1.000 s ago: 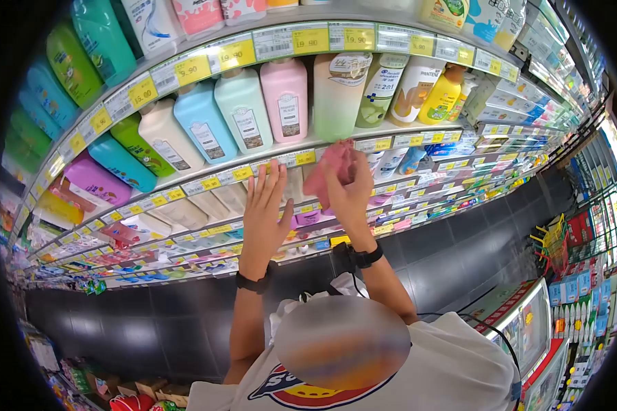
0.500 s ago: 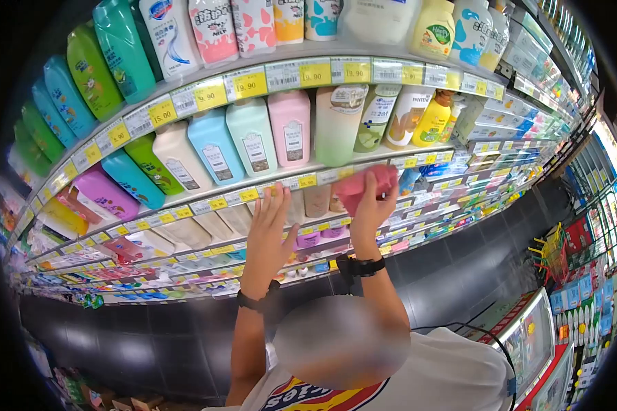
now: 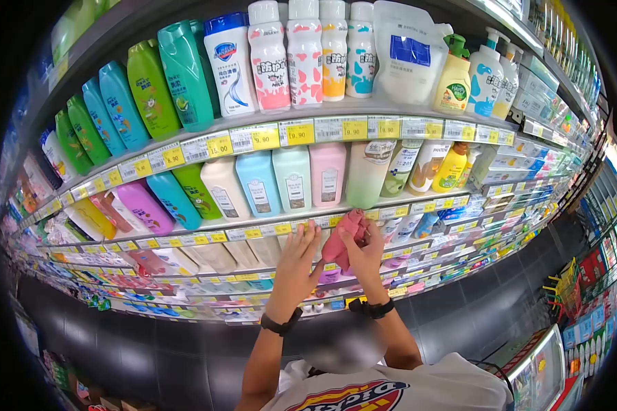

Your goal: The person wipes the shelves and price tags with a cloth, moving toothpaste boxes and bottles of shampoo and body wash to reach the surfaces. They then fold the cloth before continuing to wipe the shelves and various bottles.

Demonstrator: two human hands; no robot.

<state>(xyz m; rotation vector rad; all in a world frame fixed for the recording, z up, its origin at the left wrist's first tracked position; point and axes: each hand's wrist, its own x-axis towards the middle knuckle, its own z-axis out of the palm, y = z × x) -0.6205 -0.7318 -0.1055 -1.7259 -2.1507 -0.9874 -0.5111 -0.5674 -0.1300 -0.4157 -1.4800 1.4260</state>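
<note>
Gripping pink cloth (image 3: 337,245), right hand (image 3: 369,259); left hand (image 3: 296,266) open, now closer beside cloth.

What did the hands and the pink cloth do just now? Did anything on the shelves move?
The right hand kept hold of the pink cloth, slid it right along the shelf edge, then brought it back left. The open left hand moved in close beside the cloth. The bottles stayed in their rows.

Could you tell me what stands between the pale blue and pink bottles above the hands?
A mint-green bottle stands between the pale blue bottle and the pink bottle, in the head view.
</note>
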